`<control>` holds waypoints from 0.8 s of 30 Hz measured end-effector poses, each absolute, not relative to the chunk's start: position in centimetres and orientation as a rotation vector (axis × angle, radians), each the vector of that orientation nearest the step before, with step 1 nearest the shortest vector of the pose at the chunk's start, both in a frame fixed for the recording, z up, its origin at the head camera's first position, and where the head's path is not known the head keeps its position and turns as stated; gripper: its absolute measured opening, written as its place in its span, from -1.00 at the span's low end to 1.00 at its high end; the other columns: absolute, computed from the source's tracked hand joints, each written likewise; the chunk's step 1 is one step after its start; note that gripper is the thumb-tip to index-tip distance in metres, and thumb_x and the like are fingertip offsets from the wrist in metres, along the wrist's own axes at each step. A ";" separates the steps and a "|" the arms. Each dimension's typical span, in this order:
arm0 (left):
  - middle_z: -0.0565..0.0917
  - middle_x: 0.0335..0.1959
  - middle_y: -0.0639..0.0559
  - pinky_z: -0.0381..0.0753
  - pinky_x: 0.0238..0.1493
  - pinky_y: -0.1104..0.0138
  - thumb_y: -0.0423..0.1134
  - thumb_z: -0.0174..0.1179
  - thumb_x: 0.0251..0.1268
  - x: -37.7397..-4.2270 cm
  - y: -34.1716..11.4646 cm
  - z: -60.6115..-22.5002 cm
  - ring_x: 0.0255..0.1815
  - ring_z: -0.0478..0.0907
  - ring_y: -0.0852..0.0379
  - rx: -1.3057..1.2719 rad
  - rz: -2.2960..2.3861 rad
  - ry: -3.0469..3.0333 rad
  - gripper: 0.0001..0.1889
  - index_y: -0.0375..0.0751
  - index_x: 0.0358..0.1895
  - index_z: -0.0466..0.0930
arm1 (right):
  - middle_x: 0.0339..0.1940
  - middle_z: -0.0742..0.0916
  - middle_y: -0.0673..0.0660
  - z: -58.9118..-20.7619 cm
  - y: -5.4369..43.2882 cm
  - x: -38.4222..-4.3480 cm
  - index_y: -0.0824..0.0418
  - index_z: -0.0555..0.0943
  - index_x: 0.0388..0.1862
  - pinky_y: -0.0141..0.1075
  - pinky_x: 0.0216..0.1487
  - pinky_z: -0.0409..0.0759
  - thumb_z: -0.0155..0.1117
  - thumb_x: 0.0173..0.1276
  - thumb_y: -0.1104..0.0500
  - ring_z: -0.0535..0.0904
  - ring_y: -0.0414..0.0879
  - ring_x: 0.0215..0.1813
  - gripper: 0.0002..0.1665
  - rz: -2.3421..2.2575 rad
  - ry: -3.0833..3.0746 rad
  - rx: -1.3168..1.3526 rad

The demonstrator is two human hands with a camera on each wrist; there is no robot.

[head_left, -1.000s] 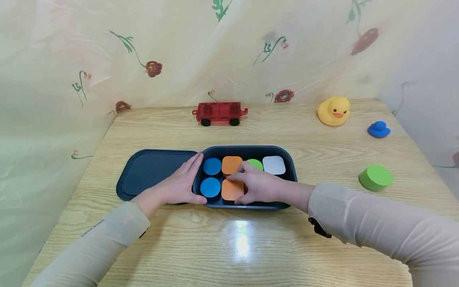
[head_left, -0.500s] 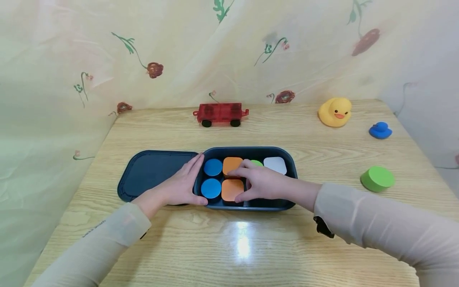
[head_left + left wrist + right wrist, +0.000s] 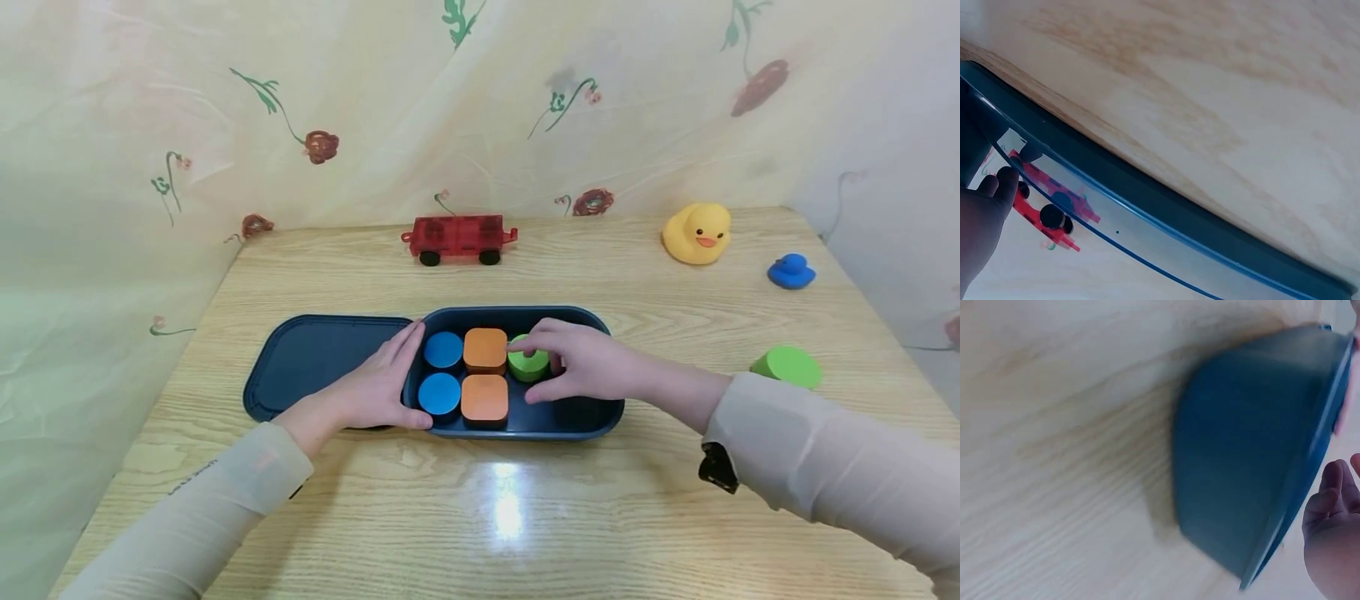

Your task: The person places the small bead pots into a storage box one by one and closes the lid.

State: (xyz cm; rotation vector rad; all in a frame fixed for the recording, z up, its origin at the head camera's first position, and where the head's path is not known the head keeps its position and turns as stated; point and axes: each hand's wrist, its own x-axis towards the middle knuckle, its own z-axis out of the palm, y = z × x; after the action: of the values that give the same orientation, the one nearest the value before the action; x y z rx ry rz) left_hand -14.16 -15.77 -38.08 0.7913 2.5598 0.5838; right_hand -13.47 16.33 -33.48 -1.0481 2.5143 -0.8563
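A dark blue lunch-box-shaped container (image 3: 525, 434) stands in mid-table in the head view. My left hand (image 3: 371, 387) rests with straight fingers against its left end, thumb at the near corner. Inside are two blue round blocks (image 3: 439, 393), two orange rounded-square blocks (image 3: 484, 398) and a green cylinder (image 3: 529, 365). My right hand (image 3: 585, 360) hovers over the container's right half, thumb and fingers apart and holding nothing, its index finger over the green cylinder. That hand hides the white block. In the right wrist view, its fingers show beside the container's outer wall (image 3: 1247, 444).
A dark lid (image 3: 322, 362) lies left of the container, partly under the left forearm. Behind stands a red toy wagon (image 3: 459, 236). To the right are a yellow duck (image 3: 693, 235), a small blue duck (image 3: 791, 272) and another green block (image 3: 791, 367).
My right hand has let go of the near orange block and moved right, uncovering the green cylinder and covering the white block. The left hand has stayed in place.
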 end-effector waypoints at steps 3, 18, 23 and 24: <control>-0.40 0.51 0.01 -0.01 0.35 -0.07 0.31 0.27 -0.03 -14.1 -15.8 -38.1 0.48 -0.25 -0.12 0.796 0.587 2.561 0.27 -0.07 0.49 -0.51 | -0.05 0.55 0.06 -33.1 17.7 -13.5 0.17 0.51 0.22 -0.33 -0.36 0.46 0.39 0.13 -0.12 0.46 -0.07 -0.27 -0.29 -0.873 2.521 -1.003; -0.39 0.51 0.01 0.00 0.35 -0.07 0.34 0.26 -0.05 -14.3 -15.9 -38.2 0.48 -0.23 -0.13 0.801 0.569 2.569 0.27 -0.06 0.49 -0.51 | 0.11 0.52 0.05 -32.4 24.5 -13.9 0.12 0.49 0.25 -0.06 -0.08 0.49 0.40 0.11 -0.14 0.43 0.00 -0.03 -0.25 -0.821 2.587 -0.858; -0.39 0.51 0.02 0.01 0.35 -0.07 0.35 0.25 -0.05 -14.3 -15.9 -38.2 0.48 -0.23 -0.13 0.792 0.570 2.567 0.27 -0.03 0.48 -0.52 | 0.13 0.51 0.09 -32.3 27.4 -14.3 0.14 0.48 0.25 -0.02 -0.05 0.45 0.43 0.12 -0.05 0.43 0.02 -0.03 -0.28 -0.794 2.630 -0.823; -0.39 0.51 0.03 0.01 0.35 -0.07 0.35 0.25 -0.04 -14.3 -15.9 -38.2 0.48 -0.23 -0.12 0.788 0.570 2.567 0.27 -0.03 0.48 -0.52 | 0.14 0.51 0.09 -32.3 28.1 -14.5 0.13 0.48 0.25 -0.01 -0.05 0.44 0.43 0.12 -0.05 0.43 0.02 -0.02 -0.29 -0.781 2.640 -0.810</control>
State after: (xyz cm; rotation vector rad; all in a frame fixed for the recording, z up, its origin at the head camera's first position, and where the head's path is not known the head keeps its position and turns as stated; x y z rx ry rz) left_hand -14.34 -15.86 -38.18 0.7880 2.5673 0.5703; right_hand -14.46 28.07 -32.28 -0.8096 2.6403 -0.7814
